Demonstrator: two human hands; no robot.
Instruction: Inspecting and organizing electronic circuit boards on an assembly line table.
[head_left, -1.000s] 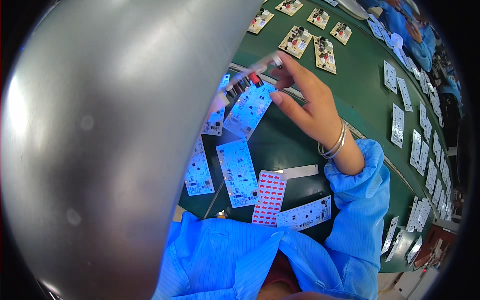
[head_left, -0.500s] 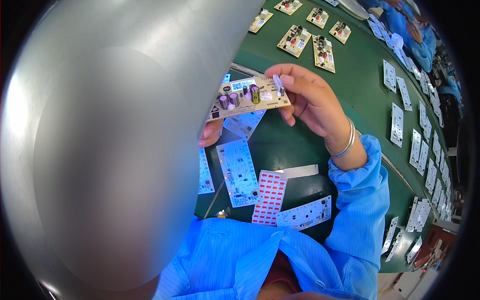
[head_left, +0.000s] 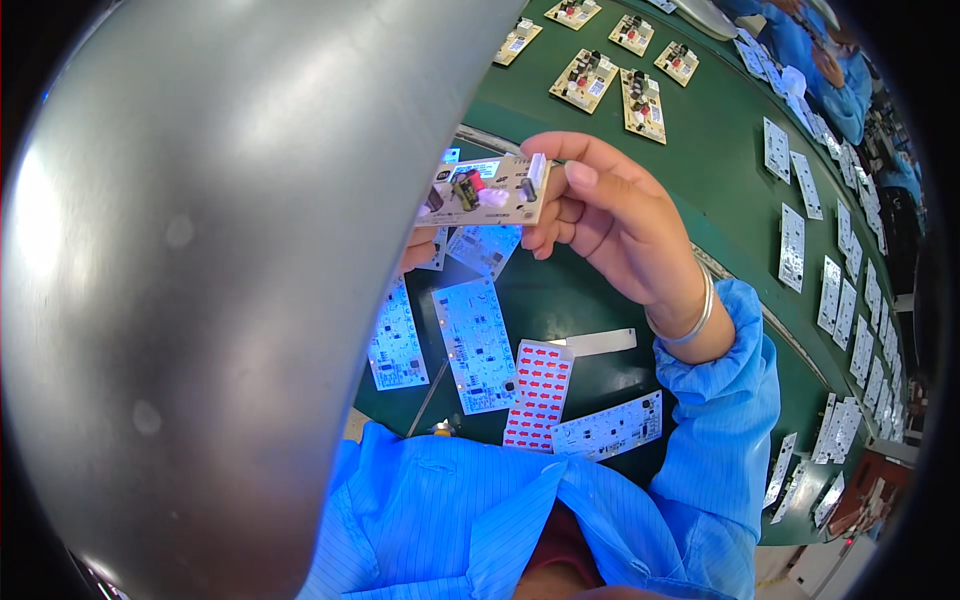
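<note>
Lamp shade [head_left: 200, 300]: brushed metal, dull sheen. Bench top [head_left: 720, 180]: matt green. Sleeve [head_left: 720, 420]: blue cloth. Bracelet [head_left: 690, 320]: shiny metal.

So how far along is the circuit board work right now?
Populated boards lie farther up the green table, seemingly done. In hand: the right hand holds a circuit board up; the left hand is mostly hidden. Left: white boards lie flat in front.

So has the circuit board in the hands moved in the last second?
Yes. The circuit board was down near the white boards on the green table; now the right hand holds it raised, component side up, with the left hand mostly hidden.
</note>
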